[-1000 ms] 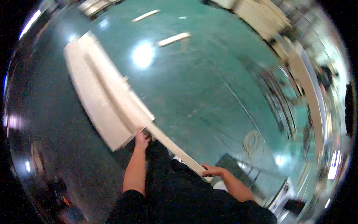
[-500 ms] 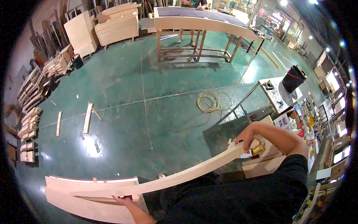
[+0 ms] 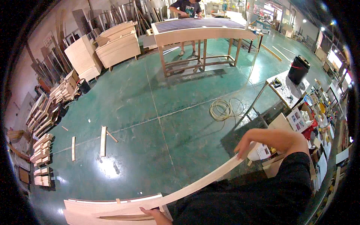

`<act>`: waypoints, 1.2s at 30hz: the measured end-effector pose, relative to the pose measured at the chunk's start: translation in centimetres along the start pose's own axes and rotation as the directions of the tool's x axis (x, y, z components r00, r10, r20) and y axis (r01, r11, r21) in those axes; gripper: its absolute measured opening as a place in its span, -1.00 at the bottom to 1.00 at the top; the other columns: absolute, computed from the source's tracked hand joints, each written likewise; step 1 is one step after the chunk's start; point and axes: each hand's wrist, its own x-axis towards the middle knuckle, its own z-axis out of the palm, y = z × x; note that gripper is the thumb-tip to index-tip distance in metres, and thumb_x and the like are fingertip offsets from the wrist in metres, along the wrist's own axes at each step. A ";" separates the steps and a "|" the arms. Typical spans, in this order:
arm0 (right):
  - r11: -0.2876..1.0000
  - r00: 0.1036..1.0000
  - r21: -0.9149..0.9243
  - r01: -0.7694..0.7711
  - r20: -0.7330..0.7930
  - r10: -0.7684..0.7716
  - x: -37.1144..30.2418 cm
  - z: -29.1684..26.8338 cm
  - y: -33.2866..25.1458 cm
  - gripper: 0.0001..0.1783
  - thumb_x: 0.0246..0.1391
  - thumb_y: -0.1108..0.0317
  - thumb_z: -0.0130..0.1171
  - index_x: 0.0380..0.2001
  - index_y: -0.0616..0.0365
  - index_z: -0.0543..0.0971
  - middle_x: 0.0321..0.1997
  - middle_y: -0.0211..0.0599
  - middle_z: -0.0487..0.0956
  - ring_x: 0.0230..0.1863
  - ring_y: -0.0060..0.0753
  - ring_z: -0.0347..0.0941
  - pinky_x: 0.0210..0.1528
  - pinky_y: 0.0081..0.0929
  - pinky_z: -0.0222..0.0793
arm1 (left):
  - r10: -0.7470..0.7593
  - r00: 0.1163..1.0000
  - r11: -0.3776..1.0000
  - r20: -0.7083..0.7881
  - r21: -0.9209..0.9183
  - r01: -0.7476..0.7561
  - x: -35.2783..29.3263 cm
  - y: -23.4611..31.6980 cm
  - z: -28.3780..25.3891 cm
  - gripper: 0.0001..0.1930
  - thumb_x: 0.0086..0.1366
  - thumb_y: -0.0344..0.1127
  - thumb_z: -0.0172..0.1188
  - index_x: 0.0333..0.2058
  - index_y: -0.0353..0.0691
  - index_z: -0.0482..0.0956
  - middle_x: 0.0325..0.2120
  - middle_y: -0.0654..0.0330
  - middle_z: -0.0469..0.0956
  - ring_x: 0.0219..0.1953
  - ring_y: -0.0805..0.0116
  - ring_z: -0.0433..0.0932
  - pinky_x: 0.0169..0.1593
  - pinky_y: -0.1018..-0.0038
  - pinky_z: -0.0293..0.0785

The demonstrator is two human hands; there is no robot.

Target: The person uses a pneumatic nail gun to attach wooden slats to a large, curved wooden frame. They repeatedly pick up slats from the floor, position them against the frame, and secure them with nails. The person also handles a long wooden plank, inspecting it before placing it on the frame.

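Observation:
A long pale wooden board (image 3: 198,184) slants across in front of me, its right end raised higher than its left. My right hand (image 3: 246,143) is closed around that right end, fingers bent over its edge. Farther left, my left hand (image 3: 153,213) grips the board's near edge, with the thumb showing on the wood and the other fingers mostly hidden. Beneath the board's left part lie more pale wooden panels (image 3: 77,216), cut off by the lower rim of the view.
A worktable (image 3: 287,98) with a black bucket (image 3: 299,70) stands at right, beside a cluttered bench. Coiled hose (image 3: 221,110) and loose wood strips (image 3: 103,141) lie on the green floor. Stacked timber (image 3: 42,150) lines the left. Beyond, a person (image 3: 188,9) stands behind a long table (image 3: 202,36).
The view has tilted up and turned left, showing more of the person beyond. Both hands keep hold of the board; the right hand's wrist is bent more and the hands are closer together.

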 end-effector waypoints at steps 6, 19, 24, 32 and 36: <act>0.968 0.963 -0.195 0.157 -0.187 -0.194 4.4 2.4 -2.2 0.10 -0.07 -0.55 0.24 0.32 0.08 0.45 0.34 -0.01 0.48 0.37 0.09 0.35 0.33 0.14 0.25 | -0.024 0.999 0.997 0.035 0.071 0.022 0.3 -0.5 3.8 -0.15 0.27 0.40 0.01 0.29 -0.17 0.35 0.18 -0.01 0.46 0.21 -0.07 0.45 0.23 -0.05 0.44; 0.942 0.920 -0.274 0.196 -0.281 -0.273 11.1 -12.1 5.8 0.14 -0.18 -0.60 0.25 0.30 0.01 0.46 0.30 -0.06 0.51 0.31 0.12 0.40 0.27 0.18 0.24 | 0.231 0.963 0.953 0.143 0.167 -0.253 -2.2 -6.1 31.2 -0.11 0.26 0.40 0.00 0.31 -0.24 0.31 0.20 -0.06 0.44 0.23 -0.10 0.44 0.25 -0.04 0.41; 0.922 0.871 -0.251 0.293 -0.327 -0.366 15.6 -22.8 11.7 0.14 -0.20 -0.58 0.30 0.33 -0.07 0.42 0.28 -0.10 0.53 0.31 0.07 0.41 0.24 0.27 0.20 | 0.405 0.889 0.888 0.213 0.138 -0.438 -4.6 -8.8 47.1 -0.09 0.26 0.40 0.00 0.32 -0.27 0.30 0.21 -0.08 0.43 0.24 -0.11 0.43 0.26 -0.04 0.41; 0.727 0.769 -0.401 0.558 -0.078 -0.634 18.1 -47.1 14.4 0.45 -0.36 -0.47 0.49 0.47 0.17 0.14 0.50 0.11 0.20 0.51 0.10 0.13 0.50 -0.02 0.06 | 0.567 0.781 0.802 0.261 0.039 -0.596 -7.6 -11.3 64.6 -0.07 0.26 0.39 -0.01 0.34 -0.32 0.28 0.22 -0.11 0.42 0.25 -0.13 0.42 0.27 -0.03 0.39; 0.637 0.571 -0.434 0.637 -0.290 -0.768 7.0 -52.0 -3.8 0.46 -0.32 -0.47 0.44 0.53 0.05 0.01 0.60 0.12 -0.02 0.57 0.12 -0.02 0.51 0.22 -0.10 | 0.604 0.758 0.780 0.244 0.011 -0.625 -6.1 -12.0 69.7 -0.05 0.26 0.39 -0.02 0.34 -0.34 0.26 0.23 -0.13 0.41 0.26 -0.13 0.41 0.28 -0.03 0.39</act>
